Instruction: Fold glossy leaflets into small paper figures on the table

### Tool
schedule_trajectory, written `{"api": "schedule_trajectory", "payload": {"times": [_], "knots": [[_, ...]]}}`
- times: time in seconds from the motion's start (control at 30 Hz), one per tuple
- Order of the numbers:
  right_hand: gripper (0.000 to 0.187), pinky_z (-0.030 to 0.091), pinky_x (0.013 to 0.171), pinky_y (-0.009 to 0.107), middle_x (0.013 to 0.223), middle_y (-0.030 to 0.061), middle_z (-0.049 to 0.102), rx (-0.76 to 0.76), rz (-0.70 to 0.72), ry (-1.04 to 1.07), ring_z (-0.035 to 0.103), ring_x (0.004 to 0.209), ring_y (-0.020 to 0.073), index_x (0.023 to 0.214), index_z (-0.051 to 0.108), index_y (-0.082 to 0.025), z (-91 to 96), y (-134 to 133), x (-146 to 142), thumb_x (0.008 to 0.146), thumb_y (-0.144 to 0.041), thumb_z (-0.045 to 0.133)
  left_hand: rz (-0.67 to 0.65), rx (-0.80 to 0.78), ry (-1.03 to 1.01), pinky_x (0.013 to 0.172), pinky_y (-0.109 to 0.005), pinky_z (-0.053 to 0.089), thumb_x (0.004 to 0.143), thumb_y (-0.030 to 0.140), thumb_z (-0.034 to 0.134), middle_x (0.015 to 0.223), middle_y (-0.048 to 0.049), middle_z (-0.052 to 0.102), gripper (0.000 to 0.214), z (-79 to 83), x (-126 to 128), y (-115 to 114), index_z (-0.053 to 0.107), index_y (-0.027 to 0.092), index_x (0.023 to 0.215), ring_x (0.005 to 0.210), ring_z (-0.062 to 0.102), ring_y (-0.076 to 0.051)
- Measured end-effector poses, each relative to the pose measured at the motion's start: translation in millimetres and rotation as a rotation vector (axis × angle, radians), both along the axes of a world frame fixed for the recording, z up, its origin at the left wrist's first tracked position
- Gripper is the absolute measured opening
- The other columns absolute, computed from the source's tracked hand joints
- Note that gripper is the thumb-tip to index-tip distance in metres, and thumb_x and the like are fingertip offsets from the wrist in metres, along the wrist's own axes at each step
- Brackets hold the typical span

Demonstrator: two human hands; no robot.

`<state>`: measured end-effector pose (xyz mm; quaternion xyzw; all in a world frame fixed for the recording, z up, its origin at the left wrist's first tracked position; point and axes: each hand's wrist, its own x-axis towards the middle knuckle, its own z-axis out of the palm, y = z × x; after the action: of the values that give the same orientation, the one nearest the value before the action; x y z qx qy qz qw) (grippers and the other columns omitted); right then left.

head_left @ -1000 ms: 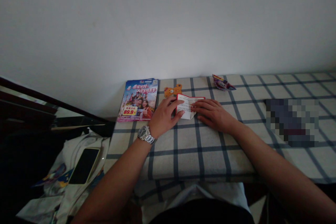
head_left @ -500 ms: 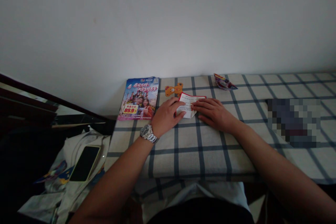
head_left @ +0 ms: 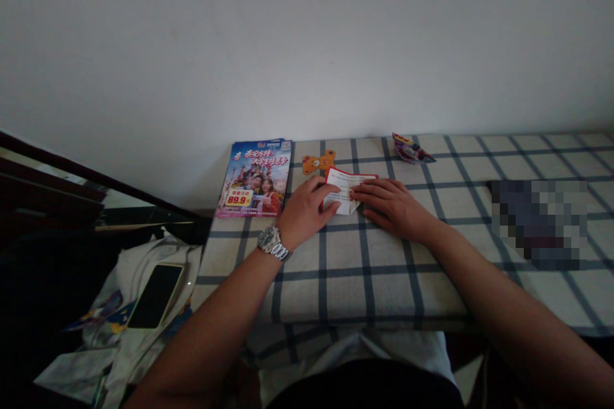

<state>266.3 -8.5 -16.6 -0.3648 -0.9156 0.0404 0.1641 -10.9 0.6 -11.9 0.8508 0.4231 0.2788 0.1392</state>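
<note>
A small folded leaflet (head_left: 343,195), white with printed lines and a red edge, lies on the checked tablecloth. My left hand (head_left: 307,208), with a metal watch at the wrist, grips its left side between thumb and fingers. From the right, my right hand (head_left: 391,208) rests with its fingers stretched flat over the leaflet's right part, hiding that side. Just behind is a brown teddy-bear cutout or print (head_left: 318,162). To the left of my left hand sits a stack of colourful flyers (head_left: 254,179).
A folded colourful paper piece (head_left: 412,150) stands near the wall at the back. On the right lies a pixelated dark item (head_left: 537,223). Lower left, below table level, a phone (head_left: 156,296) rests on a pale bag (head_left: 129,262).
Both hands stay on the leaflet in nearly the same pose. The whole view has shifted very slightly; nothing else has visibly moved.
</note>
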Motion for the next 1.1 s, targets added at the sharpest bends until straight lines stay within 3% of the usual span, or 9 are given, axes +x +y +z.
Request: {"api": "schedule_trajectory", "payload": {"times": [0.23,0.53,1.1], "knots": [[0.045,0.041,0.115,0.054,0.155,0.0063,0.061,0.000,-0.003,0.007,0.050,0.146,0.0310,0.152,0.057,-0.029,0.9,-1.0,-1.2,0.108,-0.034,0.053,0.042,-0.072,-0.085,0.099,-0.039,0.061,0.095,0.018,0.071,0.123,-0.0062,0.059,0.026,-2.0,4.9,-3.2,0.070,0.024,0.119,0.108,0.067,-0.021],[0.049,0.040,0.116,0.054,0.157,0.0046,0.059,-0.025,0.013,0.012,0.050,0.147,0.0307,0.155,0.053,-0.033,0.9,0.8,0.8,0.106,-0.033,0.055,0.032,-0.061,-0.158,0.101,-0.039,0.059,0.098,0.021,0.066,0.122,-0.0066,0.062,0.018,2.5,5.2,-3.7,0.072,0.023,0.115,0.110,0.066,-0.020],[0.049,0.041,0.117,0.056,0.158,0.0048,0.058,-0.013,0.015,0.001,0.049,0.148,0.0313,0.154,0.054,-0.033,0.4,0.0,1.5,0.105,-0.034,0.057,-0.001,-0.044,-0.176,0.107,-0.040,0.057,0.097,0.017,0.067,0.125,-0.0065,0.062,0.023,2.6,6.3,-3.9,0.071,0.023,0.119,0.116,0.066,-0.021]]}}
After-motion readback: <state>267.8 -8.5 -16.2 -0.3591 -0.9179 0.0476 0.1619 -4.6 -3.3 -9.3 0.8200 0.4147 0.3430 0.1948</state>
